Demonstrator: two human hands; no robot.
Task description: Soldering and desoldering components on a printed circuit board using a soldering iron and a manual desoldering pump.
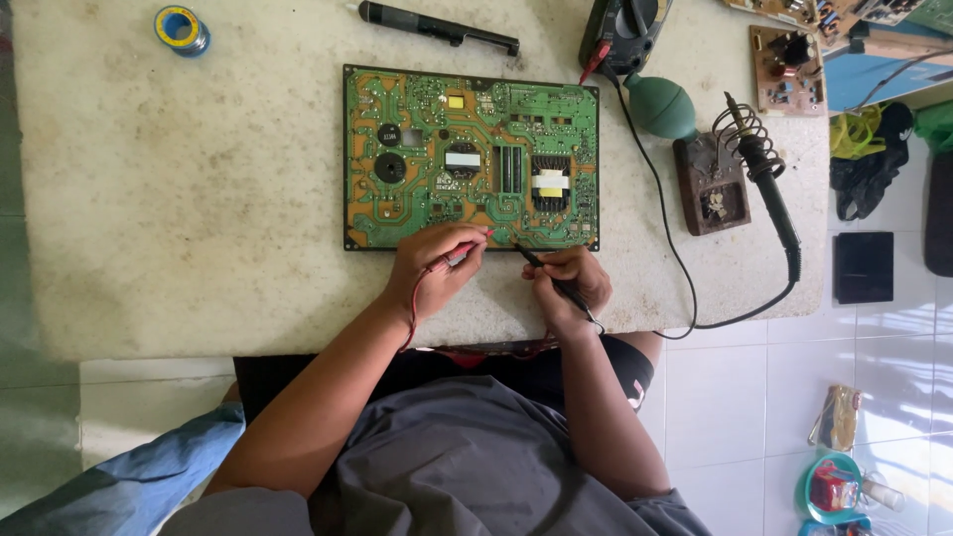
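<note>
A large green circuit board (472,157) lies flat on the pale worktable (179,199). My left hand (432,266) grips a red test probe (467,250), its tip touching the board's near edge. My right hand (568,286) pinches a black test probe (546,273), whose tip also rests at the board's near edge, just right of the red one. The probe wires run back under my wrists. A dark multimeter (623,30) sits at the table's far edge.
A soldering iron (769,179) rests in its coiled stand on a brown base (710,184). A teal blower bulb (660,106), solder spool (181,28), black pen-like tool (437,27) and small circuit boards (786,69) lie around. White tiled floor is at right.
</note>
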